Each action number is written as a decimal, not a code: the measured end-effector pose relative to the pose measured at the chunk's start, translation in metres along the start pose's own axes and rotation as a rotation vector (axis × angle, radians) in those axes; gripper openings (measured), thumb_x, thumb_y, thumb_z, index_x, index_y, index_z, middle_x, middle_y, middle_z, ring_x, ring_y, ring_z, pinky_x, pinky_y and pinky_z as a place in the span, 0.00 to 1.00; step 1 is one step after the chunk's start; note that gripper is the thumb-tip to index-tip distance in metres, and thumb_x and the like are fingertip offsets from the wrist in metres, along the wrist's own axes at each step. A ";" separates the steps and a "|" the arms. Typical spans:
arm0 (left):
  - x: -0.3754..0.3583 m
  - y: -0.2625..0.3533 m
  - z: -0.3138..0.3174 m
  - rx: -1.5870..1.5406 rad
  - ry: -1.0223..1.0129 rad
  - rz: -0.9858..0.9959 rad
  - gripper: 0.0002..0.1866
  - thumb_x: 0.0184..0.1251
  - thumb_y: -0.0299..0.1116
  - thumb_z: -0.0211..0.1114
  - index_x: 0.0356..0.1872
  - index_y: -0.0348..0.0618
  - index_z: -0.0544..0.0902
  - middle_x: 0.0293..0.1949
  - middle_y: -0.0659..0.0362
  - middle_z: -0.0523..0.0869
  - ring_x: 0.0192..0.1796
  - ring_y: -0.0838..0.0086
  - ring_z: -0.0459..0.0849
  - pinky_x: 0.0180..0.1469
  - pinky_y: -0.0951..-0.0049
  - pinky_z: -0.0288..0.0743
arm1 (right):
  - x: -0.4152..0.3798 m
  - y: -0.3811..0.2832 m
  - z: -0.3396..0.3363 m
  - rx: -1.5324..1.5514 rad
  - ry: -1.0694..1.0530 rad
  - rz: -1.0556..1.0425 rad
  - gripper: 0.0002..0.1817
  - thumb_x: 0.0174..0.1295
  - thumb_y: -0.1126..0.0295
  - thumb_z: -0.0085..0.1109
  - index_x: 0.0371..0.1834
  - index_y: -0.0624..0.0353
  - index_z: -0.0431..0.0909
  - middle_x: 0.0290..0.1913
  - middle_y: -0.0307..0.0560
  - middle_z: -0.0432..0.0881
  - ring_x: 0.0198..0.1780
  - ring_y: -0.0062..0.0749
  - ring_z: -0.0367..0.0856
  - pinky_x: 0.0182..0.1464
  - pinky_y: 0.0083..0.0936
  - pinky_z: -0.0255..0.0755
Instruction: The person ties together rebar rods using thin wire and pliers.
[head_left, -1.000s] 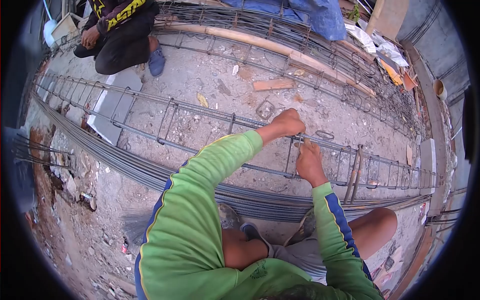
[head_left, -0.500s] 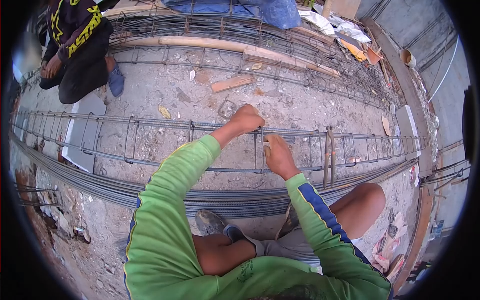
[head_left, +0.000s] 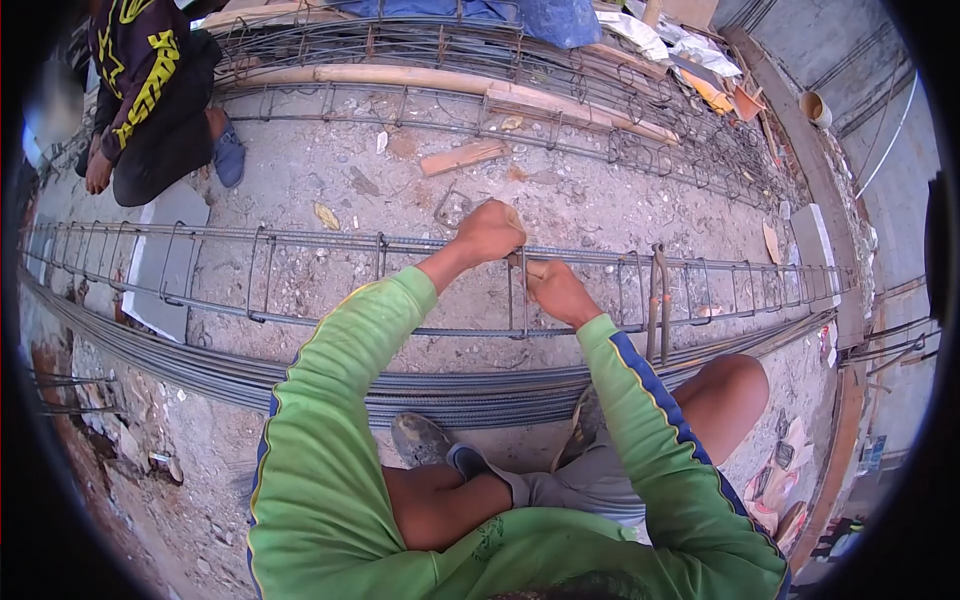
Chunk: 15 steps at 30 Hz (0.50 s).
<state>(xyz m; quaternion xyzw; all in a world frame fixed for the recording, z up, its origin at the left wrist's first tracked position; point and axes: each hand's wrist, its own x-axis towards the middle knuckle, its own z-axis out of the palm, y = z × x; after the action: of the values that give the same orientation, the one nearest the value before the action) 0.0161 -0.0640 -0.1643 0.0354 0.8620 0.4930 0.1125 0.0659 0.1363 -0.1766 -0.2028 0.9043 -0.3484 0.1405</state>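
A long steel rebar cage (head_left: 440, 332) with square stirrups (head_left: 262, 275) lies across in front of me. My left hand (head_left: 490, 232) is closed at the cage's far bars, above one stirrup; what its fingers hold is too small to make out. Just right of that stirrup, my right hand (head_left: 560, 292) is closed, its fingertips against the same joint, and whatever they pinch is hidden. Pincers (head_left: 658, 305) with worn orange patches on the handles hang upright over the cage, to the right of my right hand.
A bundle of rebar (head_left: 480, 398) runs between the cage and my feet. Pale blocks (head_left: 165, 265) support the cage's ends. Beyond are a wood piece (head_left: 465, 157), a long pole (head_left: 400, 78) and more cages. A co-worker (head_left: 160, 110) crouches at the upper left.
My right hand has moved slightly up and its fingers have closed in toward my left hand. My left hand has risen a little. The co-worker's arm has shifted down.
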 end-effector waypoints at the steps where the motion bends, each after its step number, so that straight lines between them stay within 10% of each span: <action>1: 0.001 -0.002 0.001 -0.001 0.002 0.009 0.10 0.50 0.35 0.69 0.29 0.41 0.89 0.31 0.50 0.90 0.37 0.63 0.89 0.44 0.65 0.79 | 0.002 -0.001 -0.008 0.119 -0.111 0.033 0.16 0.71 0.69 0.56 0.58 0.56 0.84 0.25 0.45 0.82 0.26 0.32 0.77 0.33 0.31 0.72; 8: -0.008 -0.010 -0.003 -0.039 0.068 0.202 0.08 0.58 0.33 0.69 0.32 0.39 0.90 0.30 0.51 0.89 0.35 0.65 0.88 0.42 0.64 0.79 | 0.000 -0.021 -0.037 0.244 -0.118 0.143 0.10 0.70 0.67 0.59 0.43 0.60 0.88 0.25 0.37 0.80 0.26 0.21 0.72 0.33 0.27 0.71; 15: -0.017 -0.011 -0.005 -0.041 0.042 0.329 0.09 0.60 0.32 0.67 0.36 0.38 0.89 0.35 0.49 0.89 0.41 0.58 0.88 0.48 0.59 0.78 | 0.020 -0.075 -0.068 -0.573 0.118 -0.016 0.11 0.60 0.67 0.55 0.29 0.58 0.86 0.35 0.56 0.87 0.39 0.55 0.85 0.42 0.46 0.78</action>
<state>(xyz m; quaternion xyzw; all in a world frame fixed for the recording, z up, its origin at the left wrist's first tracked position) 0.0322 -0.0767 -0.1685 0.1637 0.8364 0.5230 0.0130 0.0417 0.1150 -0.0783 -0.2206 0.9709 -0.0910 0.0218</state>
